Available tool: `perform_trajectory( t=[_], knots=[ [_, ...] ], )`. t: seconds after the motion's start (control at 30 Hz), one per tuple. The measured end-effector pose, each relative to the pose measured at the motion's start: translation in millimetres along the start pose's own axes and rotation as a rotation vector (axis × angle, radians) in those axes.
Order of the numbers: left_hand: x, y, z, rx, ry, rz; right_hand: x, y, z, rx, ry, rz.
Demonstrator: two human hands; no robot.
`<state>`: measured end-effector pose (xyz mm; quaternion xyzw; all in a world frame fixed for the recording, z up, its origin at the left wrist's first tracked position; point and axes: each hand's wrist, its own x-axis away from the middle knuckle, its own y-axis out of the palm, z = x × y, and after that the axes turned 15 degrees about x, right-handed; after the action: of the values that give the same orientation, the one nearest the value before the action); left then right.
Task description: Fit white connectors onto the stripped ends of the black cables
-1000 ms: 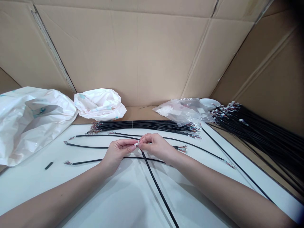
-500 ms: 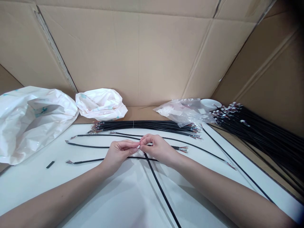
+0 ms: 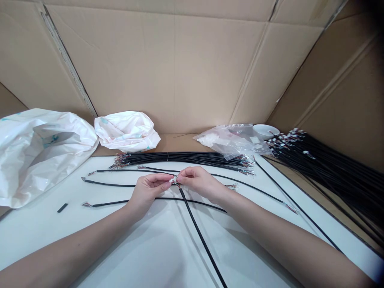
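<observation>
Black cable point(image 3: 198, 232), one: rises from the lower edge of view, raised off the desk point(image 3: 30, 234), its stripped end between the two hands. Thin coloured wires point(image 3: 177, 185), several: emerge from that end. White connector point(image 3: 173, 181), one, small: at the wires' tip, pinched between thumb and fingers of the left hand point(image 3: 147, 194). Right hand point(image 3: 202, 184): thumb and forefinger brought together just beside the connector, at the wires (too small a detail to tell whether a wire is gripped).

Black strip point(image 3: 62, 208), one, short: lies flat, well left of the left hand. Loose black cables, several: lie crosswise under and beyond the hands, the nearest point(image 3: 108, 204) with bare wires at its left end.

Cable bundle point(image 3: 195, 157), one: bound near the middle, wire ends fanned at both sides. Heap of black cables point(image 3: 339, 172), one: at far right, many with white connectors. Clear plastic bag point(image 3: 237, 140), one: white contents, beside a white dish point(image 3: 265, 131). White plastic bags, two: larger point(image 3: 72, 140) at left, smaller point(image 3: 127, 130) beside it. Cardboard wall point(image 3: 174, 72): behind all.
</observation>
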<state>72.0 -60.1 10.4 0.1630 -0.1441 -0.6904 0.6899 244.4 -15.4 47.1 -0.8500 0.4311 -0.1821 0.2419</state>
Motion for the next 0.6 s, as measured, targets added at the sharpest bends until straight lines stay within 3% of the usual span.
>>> perform_trajectory(
  t=[0.2,0.6],
  knots=[
    [1.4,1.5,0.7,-0.006,-0.009,-0.012,-1.7,-0.4,3.2,-0.11,0.004,0.05],
    [1.6,0.7,-0.2,0.027,-0.012,-0.028,-0.8,-1.6,0.1,-0.034,0.047,0.043]
  ],
)
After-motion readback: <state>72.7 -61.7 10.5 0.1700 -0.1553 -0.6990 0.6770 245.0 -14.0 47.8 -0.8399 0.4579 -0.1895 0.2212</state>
